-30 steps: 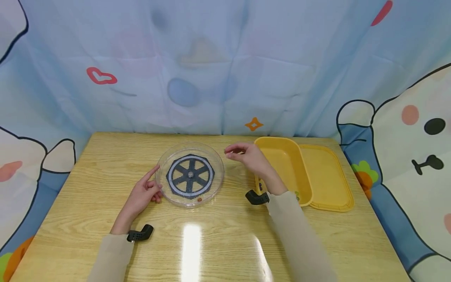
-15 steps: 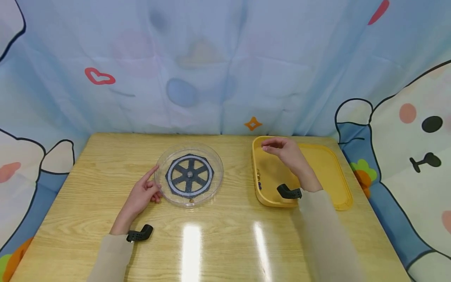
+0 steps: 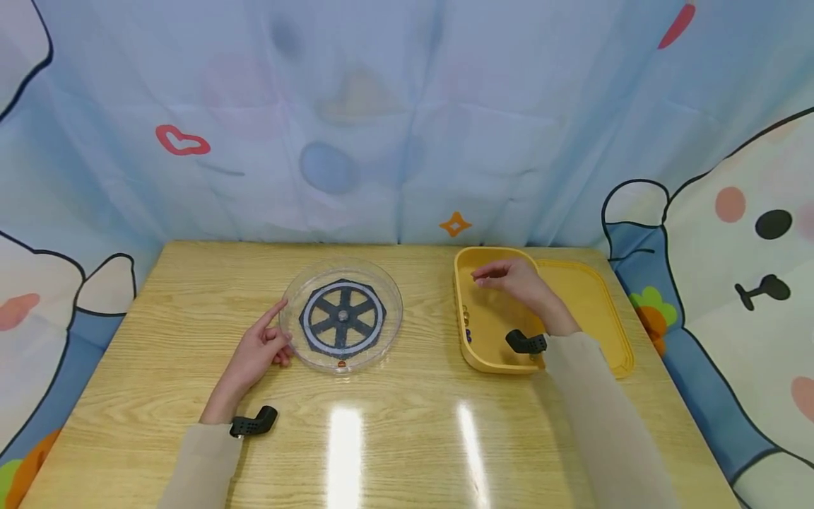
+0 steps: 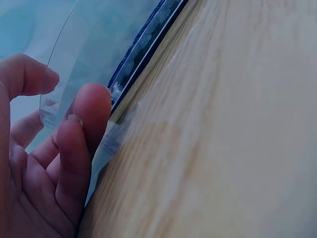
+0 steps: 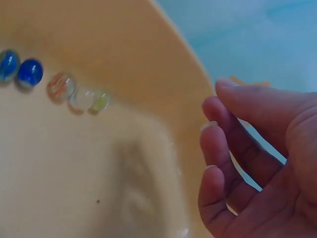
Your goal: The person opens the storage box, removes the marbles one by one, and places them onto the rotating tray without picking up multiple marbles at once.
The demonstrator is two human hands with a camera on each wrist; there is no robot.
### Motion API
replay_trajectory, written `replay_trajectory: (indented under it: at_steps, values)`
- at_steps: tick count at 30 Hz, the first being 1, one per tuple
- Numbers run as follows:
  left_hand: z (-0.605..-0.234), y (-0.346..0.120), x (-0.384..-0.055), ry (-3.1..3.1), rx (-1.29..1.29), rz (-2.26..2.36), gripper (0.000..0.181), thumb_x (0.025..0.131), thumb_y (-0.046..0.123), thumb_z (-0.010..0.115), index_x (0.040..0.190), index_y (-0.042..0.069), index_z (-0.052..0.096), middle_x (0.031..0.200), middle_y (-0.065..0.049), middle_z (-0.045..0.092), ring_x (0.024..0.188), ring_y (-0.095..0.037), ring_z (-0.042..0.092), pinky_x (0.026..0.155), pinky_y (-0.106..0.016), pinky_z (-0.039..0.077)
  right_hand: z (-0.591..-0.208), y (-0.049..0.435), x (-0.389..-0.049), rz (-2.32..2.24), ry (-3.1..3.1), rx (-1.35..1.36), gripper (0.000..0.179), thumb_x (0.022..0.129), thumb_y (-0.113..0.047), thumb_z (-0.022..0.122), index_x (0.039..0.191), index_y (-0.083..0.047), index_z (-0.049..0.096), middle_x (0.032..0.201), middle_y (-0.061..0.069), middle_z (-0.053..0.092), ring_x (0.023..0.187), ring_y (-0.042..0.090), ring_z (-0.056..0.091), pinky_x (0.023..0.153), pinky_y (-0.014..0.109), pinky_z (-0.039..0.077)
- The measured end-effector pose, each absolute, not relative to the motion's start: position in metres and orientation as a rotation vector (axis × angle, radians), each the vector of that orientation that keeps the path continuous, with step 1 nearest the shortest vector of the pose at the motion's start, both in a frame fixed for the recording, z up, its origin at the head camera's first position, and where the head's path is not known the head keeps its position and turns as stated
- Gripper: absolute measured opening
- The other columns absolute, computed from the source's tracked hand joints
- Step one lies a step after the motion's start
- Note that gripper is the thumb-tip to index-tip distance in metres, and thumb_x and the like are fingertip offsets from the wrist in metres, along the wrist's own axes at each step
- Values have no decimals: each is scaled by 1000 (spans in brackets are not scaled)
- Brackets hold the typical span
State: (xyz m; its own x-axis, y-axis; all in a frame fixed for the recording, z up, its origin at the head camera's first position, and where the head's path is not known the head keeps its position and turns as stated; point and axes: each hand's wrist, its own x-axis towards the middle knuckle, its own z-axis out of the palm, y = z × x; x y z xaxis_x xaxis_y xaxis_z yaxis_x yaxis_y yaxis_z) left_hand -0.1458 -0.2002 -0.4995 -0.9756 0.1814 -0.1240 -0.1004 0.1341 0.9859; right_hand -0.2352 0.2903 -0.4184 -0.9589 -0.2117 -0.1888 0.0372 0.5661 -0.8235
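Note:
At centre left on the table sits a clear round dish (image 3: pixel 394 304), with a dark six-spoked wheel shape (image 3: pixel 342 332) showing through it. My left hand (image 3: pixel 256 352) holds the dish's left side, index finger along the rim and thumb lower down; the left wrist view shows the fingertips at the clear wall. An orange-brown marble (image 3: pixel 342 364) lies at the dish's near edge. Over the yellow box (image 3: pixel 459 283) my right hand (image 3: pixel 514 279) hovers, fingers loosely bent, with nothing visible between them. Several marbles, among them a blue marble (image 5: pixel 30 73), lie along the box's wall.
The box's yellow lid (image 3: pixel 581 304) lies to the right of the box and partly behind my right arm. A light blue patterned curtain (image 3: pixel 400 141) hangs behind the wooden table (image 3: pixel 413 424). Each wrist carries a black camera (image 3: pixel 253 422).
My right hand has moved right from beside the dish to over the yellow box, then slightly lower. The marble in the dish has rolled left along the near edge. My left hand stays put.

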Motion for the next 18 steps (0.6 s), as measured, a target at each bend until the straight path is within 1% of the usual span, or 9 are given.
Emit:
replay_trajectory:
  at_steps: [5,11,13,16,18]
  values:
    - [-501,-200,-144,2188,85,1941,68,99,3,56,159,20,28,77,-15,65,59,-19,63,57,-30,55,-434,294,-242,-1244,2490,-136,30,93,-16,72,118,0,72,116,11,71,99,19,64,88,39,50]
    - [-501,-202,-144,2182,117,1961,69,99,2,55,159,18,26,77,-17,65,58,-20,62,56,-32,55,-445,296,-247,-1126,2432,-185,31,89,-15,76,117,-2,73,111,9,73,105,18,62,91,29,47]
    - [-501,-201,-145,2180,111,1959,68,99,3,56,159,19,27,77,-17,64,58,-20,62,57,-31,55,-447,296,-248,-1098,2417,-195,31,89,-15,77,117,-2,74,112,8,73,107,18,61,93,29,46]
    - [-501,-201,-147,2175,96,1953,67,100,2,55,159,19,28,76,-17,64,58,-19,62,57,-31,55,-449,294,-249,-1065,2414,-185,30,88,-17,77,115,-5,75,111,6,73,108,19,61,97,33,44]
    - [-502,-201,-148,2169,94,1956,68,99,0,54,159,17,26,76,-17,63,58,-19,62,56,-31,55,-449,292,-250,-1040,2421,-188,30,88,-20,77,115,-6,75,110,6,73,108,20,61,99,37,43]
